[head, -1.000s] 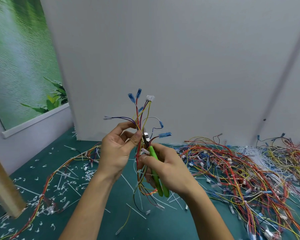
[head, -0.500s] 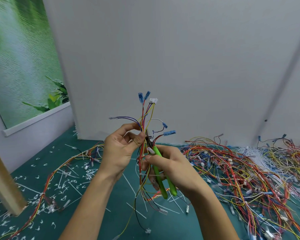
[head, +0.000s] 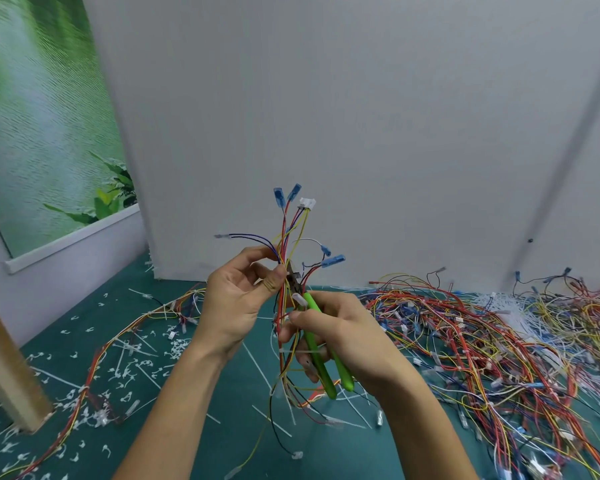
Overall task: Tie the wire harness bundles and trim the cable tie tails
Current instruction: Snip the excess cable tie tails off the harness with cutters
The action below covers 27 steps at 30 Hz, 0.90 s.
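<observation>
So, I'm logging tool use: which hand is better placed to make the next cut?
Right: the right hand grips the green-handled cutters, their tips at the wire bundle that the left hand pinches.

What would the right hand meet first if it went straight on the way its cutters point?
Probably the wire harness, at the tip of the cutters; the left hand pinches it right there, depth unclear.
</observation>
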Available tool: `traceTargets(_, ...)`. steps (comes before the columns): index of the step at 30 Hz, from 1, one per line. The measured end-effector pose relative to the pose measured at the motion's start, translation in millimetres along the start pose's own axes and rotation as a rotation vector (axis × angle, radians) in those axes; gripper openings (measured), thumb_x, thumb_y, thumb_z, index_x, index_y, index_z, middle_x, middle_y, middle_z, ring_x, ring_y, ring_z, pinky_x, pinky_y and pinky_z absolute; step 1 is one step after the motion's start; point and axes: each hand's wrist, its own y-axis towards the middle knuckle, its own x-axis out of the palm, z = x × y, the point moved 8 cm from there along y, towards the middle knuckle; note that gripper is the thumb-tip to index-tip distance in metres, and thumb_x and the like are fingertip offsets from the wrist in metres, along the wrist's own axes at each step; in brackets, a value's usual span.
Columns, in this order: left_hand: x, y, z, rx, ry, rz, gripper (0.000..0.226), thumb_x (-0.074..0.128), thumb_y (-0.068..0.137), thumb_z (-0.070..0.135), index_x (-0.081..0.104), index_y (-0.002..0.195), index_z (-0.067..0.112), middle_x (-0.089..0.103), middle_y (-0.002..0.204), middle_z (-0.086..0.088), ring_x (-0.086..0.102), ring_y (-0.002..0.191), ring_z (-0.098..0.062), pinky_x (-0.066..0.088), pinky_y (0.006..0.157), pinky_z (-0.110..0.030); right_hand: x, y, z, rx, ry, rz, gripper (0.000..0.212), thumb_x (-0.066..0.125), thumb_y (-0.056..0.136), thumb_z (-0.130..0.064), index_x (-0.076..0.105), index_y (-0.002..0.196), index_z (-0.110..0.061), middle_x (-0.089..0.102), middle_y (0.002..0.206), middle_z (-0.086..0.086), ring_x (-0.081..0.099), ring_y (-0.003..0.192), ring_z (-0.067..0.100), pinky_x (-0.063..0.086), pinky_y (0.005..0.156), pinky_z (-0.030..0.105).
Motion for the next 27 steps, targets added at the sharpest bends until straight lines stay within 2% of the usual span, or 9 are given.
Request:
traceTargets(3,-0.3,0.4,-0.8,-0.005,0.007,-0.001,0.044,0.087,0.07,0.054,0.074,0.104,0.03,0.07,0.081,0.001,0.068,0.083,-0.012,0.054,0.08,-0.021,0.2,-0.3,-0.3,-0.004,-0.011,0.002,0.008,0.054,0.102,-0.001,0.057,0.094,0.001,0.07,0.087,0.014,0.05,0.049,0.024,0.049,0.046,0.031)
traceTargets(8,-0.5,0.8,-4.3,-0.016,0.048,0.01,0.046,0.086,0.07,0.055,0.074,0.106,0.029,0.068,0.076,-0.001,0.069,0.078,-0.014,0.054,0.079,-0.022,0.1,1.3,3.5,0.026,-0.038,0.01,0.009,0.056,0.101,-0.005,0.06,0.099,0.003,0.07,0.084,0.009,0.054,0.058,0.026,0.051,0.049,0.033)
traceTargets(12,-1.6,1.8,-7.0,-0.025,0.058,0.025,0.034,0.084,0.073,0.044,0.075,0.103,0.03,0.071,0.078,-0.001,0.069,0.078,-0.013,0.055,0.08,-0.022,1.0,2.9,4.8,0.017,-0.101,0.045,0.007,0.054,0.102,-0.003,0.058,0.096,-0.004,0.067,0.082,0.005,0.05,0.057,0.025,0.048,0.047,0.031)
traceTargets(17,-1.5,1.3,-6.1,-0.031,0.054,0.032,0.045,0.086,0.068,0.056,0.075,0.104,0.031,0.073,0.081,-0.003,0.07,0.079,-0.015,0.056,0.08,-0.022,-1.6,3.1,5.3,0.016,-0.079,0.043,0.007,0.055,0.101,-0.004,0.055,0.099,0.003,0.068,0.079,0.004,0.05,0.055,0.026,0.047,0.047,0.033)
traceTargets(20,0.5,0.6,-6.3,-0.024,0.056,0.028,0.037,0.084,0.072,0.048,0.075,0.103,0.031,0.073,0.079,-0.003,0.071,0.078,-0.014,0.056,0.078,-0.021,-1.5,3.4,6.8,0.037,-0.057,0.033,0.015,0.056,0.103,-0.009,0.055,0.105,0.006,0.069,0.081,0.005,0.054,0.059,0.029,0.051,0.05,0.035)
traceTargets(24,0.7,1.0,-7.3,-0.025,0.063,0.047,0.031,0.082,0.073,0.043,0.076,0.102,0.033,0.072,0.078,0.0,0.069,0.075,-0.009,0.054,0.077,-0.018,-3.2,3.8,8.3,0.026,-0.113,0.053,0.006,0.053,0.102,-0.006,0.056,0.098,-0.001,0.067,0.078,0.002,0.051,0.059,0.031,0.049,0.048,0.035)
traceTargets(27,-0.2,0.7,-7.3,-0.035,0.056,0.051,0.026,0.081,0.077,0.038,0.076,0.102,0.035,0.073,0.08,0.0,0.069,0.078,-0.01,0.055,0.079,-0.019,-2.9,3.4,7.3,0.015,-0.119,0.047,0.01,0.052,0.102,-0.004,0.052,0.101,0.005,0.066,0.079,0.004,0.049,0.059,0.032,0.047,0.049,0.035)
